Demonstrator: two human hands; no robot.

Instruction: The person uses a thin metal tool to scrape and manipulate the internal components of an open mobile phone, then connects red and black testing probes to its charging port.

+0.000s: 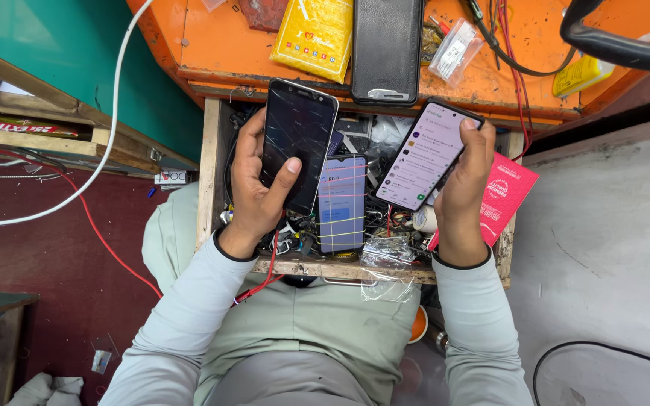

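My left hand (pixel 253 192) clamps the cracked phone (pixel 297 143) above the drawer (pixel 208 173); right hand (pixel 464 188) grips the lit phone (pixel 430 154). Keep both steady, thumbs light.

We see a dark, cracked phone screen (pixel 297 143) held upright in the left hand (pixel 253 188), and a lit screen (pixel 429 156), pale lilac with rows of small icons, tilted in the right hand (pixel 466 192). Between them in the open drawer (pixel 208 173) lies a third screen (pixel 341 203), bluish with coloured streaks across it. A pink-red card package (pixel 509 197) sits just behind our right hand. On the orange table (pixel 220 37) lie a yellow packet (pixel 316 34), a small clear bag (pixel 454 49) and a yellow label (pixel 579 75). A red-and-white printed strip (pixel 16 126) rests on the wooden shelf at left.
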